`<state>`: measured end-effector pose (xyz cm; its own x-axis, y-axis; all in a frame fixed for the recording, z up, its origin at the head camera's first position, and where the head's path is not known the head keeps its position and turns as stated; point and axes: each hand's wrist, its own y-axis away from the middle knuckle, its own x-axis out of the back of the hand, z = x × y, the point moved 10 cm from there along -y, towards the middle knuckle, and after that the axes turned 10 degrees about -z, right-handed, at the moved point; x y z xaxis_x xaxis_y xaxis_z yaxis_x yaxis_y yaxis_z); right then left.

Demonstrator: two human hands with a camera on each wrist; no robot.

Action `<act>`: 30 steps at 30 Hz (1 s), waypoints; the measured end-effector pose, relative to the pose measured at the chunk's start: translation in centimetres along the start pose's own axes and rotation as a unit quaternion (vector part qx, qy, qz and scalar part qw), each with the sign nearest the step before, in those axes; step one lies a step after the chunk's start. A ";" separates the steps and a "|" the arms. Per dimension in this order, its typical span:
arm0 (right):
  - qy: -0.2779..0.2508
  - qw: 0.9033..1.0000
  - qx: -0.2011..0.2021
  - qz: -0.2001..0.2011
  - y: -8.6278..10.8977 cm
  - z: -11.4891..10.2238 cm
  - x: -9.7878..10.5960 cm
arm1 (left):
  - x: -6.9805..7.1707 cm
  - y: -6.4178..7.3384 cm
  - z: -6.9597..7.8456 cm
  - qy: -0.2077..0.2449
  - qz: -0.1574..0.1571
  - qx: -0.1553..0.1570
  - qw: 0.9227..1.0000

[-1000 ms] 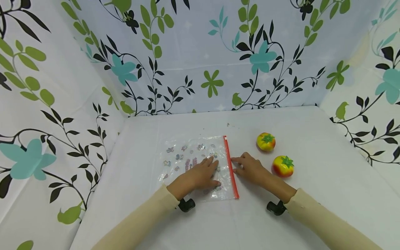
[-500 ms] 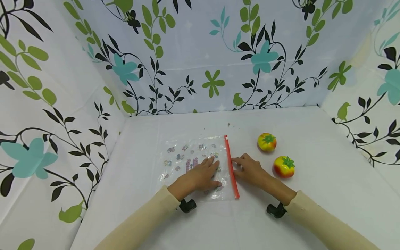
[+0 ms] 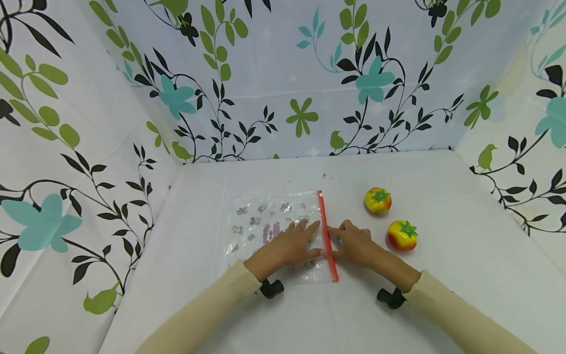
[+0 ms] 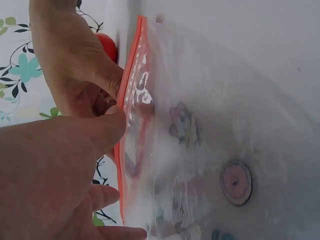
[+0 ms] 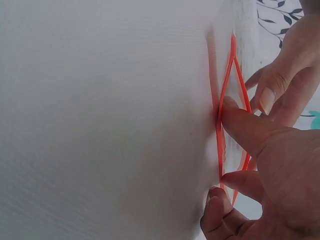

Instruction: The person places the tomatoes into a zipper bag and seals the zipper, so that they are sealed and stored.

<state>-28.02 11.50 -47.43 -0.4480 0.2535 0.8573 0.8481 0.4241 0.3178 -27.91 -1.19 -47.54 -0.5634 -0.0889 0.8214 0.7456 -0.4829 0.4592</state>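
Note:
A clear zip-lock bag with small cartoon prints and a red zip edge lies on the white table. Its mouth is parted, showing as two red lips in the right wrist view. My right hand pinches the lower lip, with one finger reaching inside the mouth. From the other side, my left hand lies over the bag. Its fingers are extended, and a fingertip touches the red edge in the left wrist view.
Two yellow-red toy fruits with green leaf tops, one farther back and one nearer, sit right of the right hand. Patterned cloth hangs behind the table and at both sides.
My left hand has slid right across the bag, bringing its thumb and fingers to the red edge. The right hand has stayed nearly in place at that edge; the toy fruits are unmoved.

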 end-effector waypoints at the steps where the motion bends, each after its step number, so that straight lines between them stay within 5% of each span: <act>1: 0.004 1.000 0.002 0.002 0.1 -0.1 0.0 | 0.0 -0.1 0.1 -0.001 0.004 0.000 1.000; 18: 0.027 1.000 0.006 0.007 0.1 0.3 0.2 | 0.5 -1.7 2.6 -0.024 0.051 -0.014 0.998; 30: 0.025 1.000 -0.008 0.006 -0.1 0.7 0.1 | 0.4 -1.8 1.2 -0.054 0.104 0.036 0.992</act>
<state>-28.31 12.07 -47.65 -0.4224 0.2145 0.8807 0.8584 0.4067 0.3127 -29.02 0.68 -47.64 -0.3566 -0.0834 0.9305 0.8675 -0.3994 0.2967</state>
